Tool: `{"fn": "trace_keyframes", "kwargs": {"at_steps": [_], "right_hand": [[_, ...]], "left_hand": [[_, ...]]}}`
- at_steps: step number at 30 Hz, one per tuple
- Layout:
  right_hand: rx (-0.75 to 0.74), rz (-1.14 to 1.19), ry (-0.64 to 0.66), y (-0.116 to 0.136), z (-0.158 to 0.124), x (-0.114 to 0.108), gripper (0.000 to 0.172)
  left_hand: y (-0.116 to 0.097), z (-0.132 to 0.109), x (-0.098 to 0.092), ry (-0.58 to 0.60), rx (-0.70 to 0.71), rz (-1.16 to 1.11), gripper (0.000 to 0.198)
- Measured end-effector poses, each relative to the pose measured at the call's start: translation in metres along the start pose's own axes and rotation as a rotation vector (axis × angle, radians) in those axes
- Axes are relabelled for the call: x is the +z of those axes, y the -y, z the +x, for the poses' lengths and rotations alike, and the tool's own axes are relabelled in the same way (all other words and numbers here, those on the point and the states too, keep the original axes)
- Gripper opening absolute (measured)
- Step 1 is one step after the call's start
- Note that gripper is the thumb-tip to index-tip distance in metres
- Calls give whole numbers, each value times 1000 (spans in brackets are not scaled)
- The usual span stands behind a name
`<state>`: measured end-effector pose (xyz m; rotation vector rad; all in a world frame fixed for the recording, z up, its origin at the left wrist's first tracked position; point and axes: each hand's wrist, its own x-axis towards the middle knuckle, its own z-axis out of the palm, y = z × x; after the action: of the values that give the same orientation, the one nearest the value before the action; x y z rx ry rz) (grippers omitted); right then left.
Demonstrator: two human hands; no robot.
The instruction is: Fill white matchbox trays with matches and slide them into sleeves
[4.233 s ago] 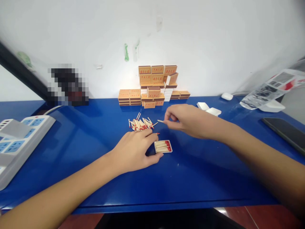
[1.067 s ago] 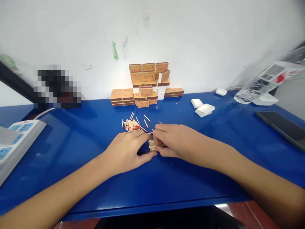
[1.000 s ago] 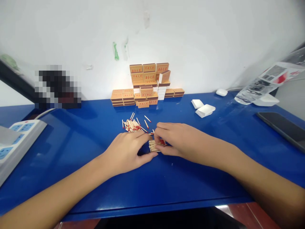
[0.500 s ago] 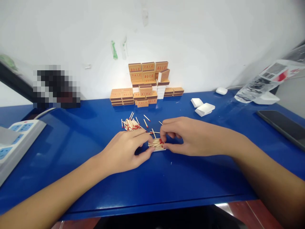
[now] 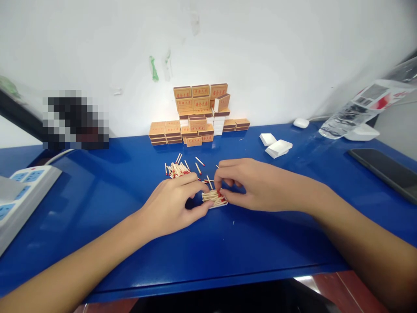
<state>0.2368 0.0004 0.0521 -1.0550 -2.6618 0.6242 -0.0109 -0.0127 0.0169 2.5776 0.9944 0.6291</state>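
A small white matchbox tray point(image 5: 219, 206) filled with red-tipped matches point(image 5: 213, 196) lies on the blue table. My left hand point(image 5: 177, 200) grips the tray's left end, with thumb at the near edge and fingertips at the far edge. At the tray's right end, the thumb and forefinger of my right hand point(image 5: 243, 184) pinch together at the red match heads. Behind my left hand is a loose pile of matches point(image 5: 180, 168), partly covered by that hand. One match point(image 5: 209, 181) leans at the tray's far side.
Stacked matchboxes point(image 5: 201, 103) stand against the wall. White empty trays point(image 5: 278, 148) lie back right, near a white earphone case point(image 5: 301, 123), a plastic bottle point(image 5: 345, 117) and a phone point(image 5: 384, 169). A power strip point(image 5: 29, 191) is at the left.
My right thumb and forefinger have shifted slightly left and up over the match heads. My left hand stays at the tray. The whole view has moved slightly.
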Motion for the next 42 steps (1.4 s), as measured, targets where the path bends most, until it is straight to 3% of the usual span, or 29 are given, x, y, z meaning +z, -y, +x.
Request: {"fn": "trace_keyframes", "kwargs": {"at_steps": [8, 15, 24, 30, 34, 38, 42], "right_hand": [[-7, -39, -150, -5, 4, 0, 10], [-2, -65, -167, -8, 6, -1, 12], [7, -102, -199, -16, 6, -3, 11], [6, 11, -76, -8, 2, -6, 6], [-34, 52, 25, -2, 0, -4, 7], [20, 0, 79, 0, 0, 0, 6], [47, -3, 89, 1, 1, 1, 8]], "left_hand": [[-1, 2, 6, -7, -55, -59, 9], [-2, 3, 6, 19, -76, -68, 9], [13, 5, -8, -97, 5, 33, 17], [31, 6, -14, -132, -49, 229, 20], [19, 4, -11, -162, -13, 194, 22], [4, 0, -6, -77, 62, 131, 32], [1, -2, 0, -28, 92, 167, 37]]}}
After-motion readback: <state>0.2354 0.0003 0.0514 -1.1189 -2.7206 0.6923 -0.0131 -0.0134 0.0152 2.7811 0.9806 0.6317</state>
